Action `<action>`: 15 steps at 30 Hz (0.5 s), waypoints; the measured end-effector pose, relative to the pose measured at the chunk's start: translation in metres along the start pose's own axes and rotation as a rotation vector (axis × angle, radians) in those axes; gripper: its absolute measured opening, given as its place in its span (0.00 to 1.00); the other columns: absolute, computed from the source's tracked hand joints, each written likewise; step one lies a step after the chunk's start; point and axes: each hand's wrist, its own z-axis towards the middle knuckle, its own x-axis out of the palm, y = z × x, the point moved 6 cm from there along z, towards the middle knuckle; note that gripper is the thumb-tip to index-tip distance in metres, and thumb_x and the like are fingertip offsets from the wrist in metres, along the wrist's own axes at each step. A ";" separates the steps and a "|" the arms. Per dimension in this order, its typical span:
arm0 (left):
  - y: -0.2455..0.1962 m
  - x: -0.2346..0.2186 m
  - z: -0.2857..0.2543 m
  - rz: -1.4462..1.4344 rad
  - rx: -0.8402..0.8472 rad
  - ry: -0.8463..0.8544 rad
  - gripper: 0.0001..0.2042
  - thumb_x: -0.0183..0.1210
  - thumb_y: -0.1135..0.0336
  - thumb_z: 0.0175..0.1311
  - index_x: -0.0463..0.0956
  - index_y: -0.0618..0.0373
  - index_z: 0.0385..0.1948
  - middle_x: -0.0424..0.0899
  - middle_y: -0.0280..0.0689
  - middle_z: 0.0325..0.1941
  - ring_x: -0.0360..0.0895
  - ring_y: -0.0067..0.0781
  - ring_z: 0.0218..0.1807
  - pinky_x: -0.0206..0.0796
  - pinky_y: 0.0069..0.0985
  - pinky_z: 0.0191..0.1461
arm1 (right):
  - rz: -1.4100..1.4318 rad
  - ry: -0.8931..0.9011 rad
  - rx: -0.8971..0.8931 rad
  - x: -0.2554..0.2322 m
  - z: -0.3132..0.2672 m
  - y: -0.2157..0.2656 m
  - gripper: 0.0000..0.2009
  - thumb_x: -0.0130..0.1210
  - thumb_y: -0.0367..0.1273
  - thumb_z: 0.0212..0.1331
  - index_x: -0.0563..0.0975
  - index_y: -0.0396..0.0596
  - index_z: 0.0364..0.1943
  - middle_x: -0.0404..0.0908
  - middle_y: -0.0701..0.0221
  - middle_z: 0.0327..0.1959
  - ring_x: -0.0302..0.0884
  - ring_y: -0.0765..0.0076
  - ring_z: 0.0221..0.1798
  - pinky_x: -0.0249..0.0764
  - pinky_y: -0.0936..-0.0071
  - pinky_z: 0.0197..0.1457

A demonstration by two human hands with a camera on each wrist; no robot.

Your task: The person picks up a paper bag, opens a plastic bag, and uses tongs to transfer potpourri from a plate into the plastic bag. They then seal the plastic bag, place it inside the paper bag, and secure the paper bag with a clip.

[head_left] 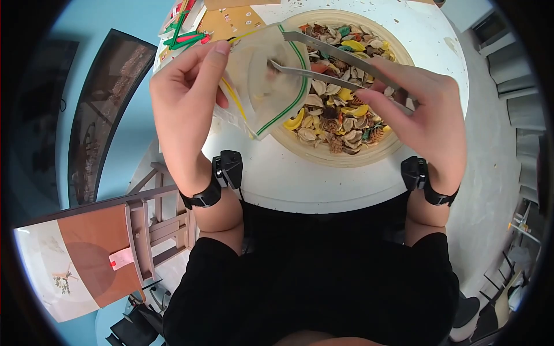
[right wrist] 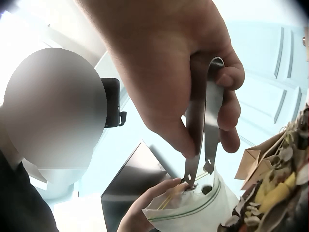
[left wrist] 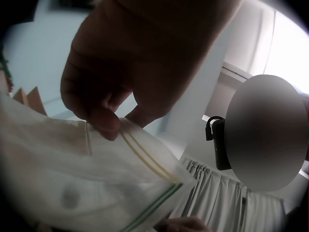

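My left hand [head_left: 193, 86] pinches the edge of a clear zip bag [head_left: 277, 104] beside its yellow zip line. The bag's green-lined edge faces right. My right hand [head_left: 430, 109] grips metal tongs [head_left: 346, 56] with thumb and fingers. Their two arms stand apart, the tips at the bag's mouth. A small brown piece [head_left: 272, 68] shows through the plastic by the lower tip. Below lies a round, pale wooden tray [head_left: 340, 161] filled with potpourri [head_left: 346, 124], a mix of dried petals, yellow pieces and cones. The bag overlaps the tray's left side in the head view.
The tray sits on a round white table [head_left: 271, 179]. Green and red items [head_left: 187, 39] lie at the back left by a brown printed sheet [head_left: 245, 20]. A paper bag [right wrist: 258, 162] stands behind the tray. A wooden easel [head_left: 161, 230] is at the lower left.
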 end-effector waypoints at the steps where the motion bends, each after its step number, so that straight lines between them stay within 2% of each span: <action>1: 0.001 -0.002 0.001 -0.006 -0.006 -0.013 0.12 0.65 0.65 0.69 0.86 0.69 0.42 0.79 0.28 0.21 0.69 0.14 0.20 0.59 0.16 0.24 | 0.064 -0.002 0.056 -0.005 -0.001 -0.005 0.18 0.71 0.29 0.57 0.85 0.37 0.51 0.86 0.70 0.26 0.74 0.83 0.25 0.68 0.83 0.30; 4: 0.000 -0.013 0.004 0.030 0.046 -0.059 0.12 0.65 0.65 0.70 0.86 0.69 0.42 0.79 0.29 0.22 0.69 0.14 0.20 0.59 0.16 0.23 | 0.178 -0.157 0.254 -0.030 -0.009 -0.028 0.18 0.71 0.31 0.59 0.84 0.35 0.51 0.85 0.72 0.26 0.72 0.86 0.26 0.66 0.85 0.30; 5: 0.000 -0.014 0.005 0.025 0.052 -0.070 0.12 0.66 0.65 0.70 0.87 0.68 0.41 0.79 0.29 0.22 0.69 0.14 0.20 0.59 0.17 0.23 | 0.193 -0.230 0.214 -0.035 -0.008 -0.033 0.18 0.68 0.33 0.62 0.84 0.33 0.51 0.85 0.73 0.26 0.69 0.87 0.26 0.63 0.85 0.30; 8: 0.002 -0.013 0.004 0.045 0.004 -0.061 0.14 0.64 0.62 0.71 0.87 0.67 0.40 0.80 0.29 0.25 0.68 0.14 0.29 0.57 0.17 0.34 | -0.079 -0.059 0.346 -0.035 -0.005 -0.053 0.18 0.67 0.40 0.64 0.85 0.38 0.48 0.82 0.69 0.22 0.70 0.84 0.25 0.65 0.80 0.28; 9: 0.001 -0.012 0.003 0.047 0.008 -0.053 0.14 0.64 0.62 0.71 0.87 0.68 0.40 0.80 0.29 0.25 0.68 0.14 0.28 0.57 0.17 0.34 | -0.075 -0.062 0.363 -0.035 -0.005 -0.055 0.19 0.66 0.41 0.63 0.85 0.37 0.48 0.81 0.64 0.22 0.70 0.78 0.23 0.67 0.75 0.29; 12: 0.002 -0.012 0.003 0.053 0.012 -0.040 0.14 0.64 0.62 0.71 0.86 0.68 0.41 0.80 0.29 0.25 0.68 0.15 0.28 0.57 0.16 0.34 | -0.165 0.099 0.371 -0.020 -0.005 -0.081 0.19 0.67 0.40 0.61 0.85 0.37 0.46 0.81 0.58 0.22 0.70 0.70 0.21 0.68 0.71 0.29; 14: 0.003 -0.011 0.003 0.056 0.003 -0.038 0.14 0.64 0.61 0.71 0.86 0.68 0.42 0.81 0.30 0.25 0.69 0.15 0.28 0.57 0.16 0.34 | -0.169 0.082 0.328 -0.017 -0.005 -0.079 0.18 0.67 0.40 0.61 0.85 0.37 0.46 0.81 0.56 0.23 0.69 0.65 0.20 0.69 0.68 0.29; 15: 0.002 -0.010 0.004 0.045 0.013 -0.041 0.14 0.65 0.62 0.71 0.86 0.68 0.42 0.80 0.29 0.24 0.69 0.14 0.26 0.58 0.16 0.30 | -0.170 0.073 0.308 -0.017 -0.005 -0.078 0.18 0.67 0.39 0.61 0.86 0.37 0.45 0.80 0.54 0.23 0.69 0.62 0.20 0.69 0.67 0.29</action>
